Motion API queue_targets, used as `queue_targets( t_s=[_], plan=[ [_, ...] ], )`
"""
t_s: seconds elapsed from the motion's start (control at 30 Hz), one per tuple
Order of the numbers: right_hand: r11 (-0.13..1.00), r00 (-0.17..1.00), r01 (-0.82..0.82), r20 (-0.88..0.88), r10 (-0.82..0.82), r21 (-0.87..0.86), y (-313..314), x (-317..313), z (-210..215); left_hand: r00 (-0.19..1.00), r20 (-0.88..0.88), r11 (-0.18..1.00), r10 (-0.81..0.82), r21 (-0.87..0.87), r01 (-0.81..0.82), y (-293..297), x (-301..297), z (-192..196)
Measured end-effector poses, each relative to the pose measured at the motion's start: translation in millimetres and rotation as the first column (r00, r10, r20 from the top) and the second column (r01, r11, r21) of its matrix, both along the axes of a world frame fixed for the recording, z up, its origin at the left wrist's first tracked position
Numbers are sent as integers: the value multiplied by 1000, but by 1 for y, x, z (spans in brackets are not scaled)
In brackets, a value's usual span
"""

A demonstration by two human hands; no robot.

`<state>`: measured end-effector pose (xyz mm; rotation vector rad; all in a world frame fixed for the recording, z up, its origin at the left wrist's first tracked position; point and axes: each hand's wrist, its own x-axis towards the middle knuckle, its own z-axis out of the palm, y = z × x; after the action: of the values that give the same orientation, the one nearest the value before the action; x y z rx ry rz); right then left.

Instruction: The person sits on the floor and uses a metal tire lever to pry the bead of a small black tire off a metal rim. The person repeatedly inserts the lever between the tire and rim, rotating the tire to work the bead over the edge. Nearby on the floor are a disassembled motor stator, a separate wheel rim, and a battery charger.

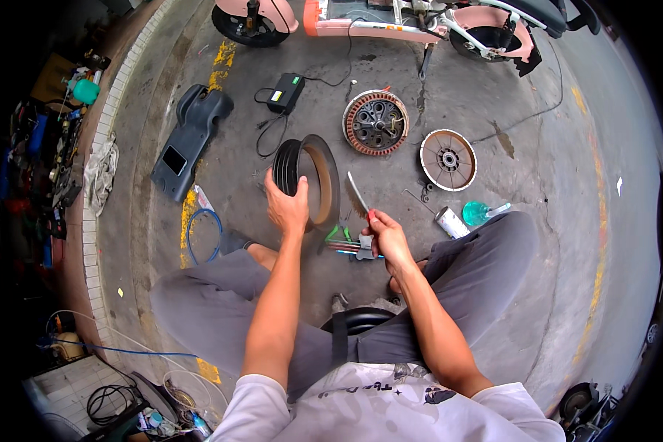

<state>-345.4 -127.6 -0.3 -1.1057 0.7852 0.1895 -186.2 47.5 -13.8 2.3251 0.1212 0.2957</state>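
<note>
My left hand [287, 206] grips the near rim of a black wheel hub shell [307, 173] that stands upright on edge on the concrete floor, its brown inner ring facing right. My right hand [385, 237] holds a red-handled screwdriver [359, 195], its flat blade pointing up and left toward the shell. A set of coloured hex keys [346, 243] lies on the floor between my hands.
A copper-wound motor stator [376, 121] and a round side cover [448, 160] lie farther off. A black charger [286, 92], a dark plastic panel [190, 140], a spray can [451, 222], a green bottle [479, 213] and a pink scooter [420, 22] surround them.
</note>
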Motion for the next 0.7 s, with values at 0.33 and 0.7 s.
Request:
queue_targets(
  t_s=[0.33,0.7],
  plan=[
    [594,901,-422,-242,361,-685,48,71,-49,998,-57,1000,-16,-19,15,-14,8,7],
    [427,815,-554,-361,453,-715,51,68,-36,998,-2,998,-58,-6,58,-23,16,8]
  ],
)
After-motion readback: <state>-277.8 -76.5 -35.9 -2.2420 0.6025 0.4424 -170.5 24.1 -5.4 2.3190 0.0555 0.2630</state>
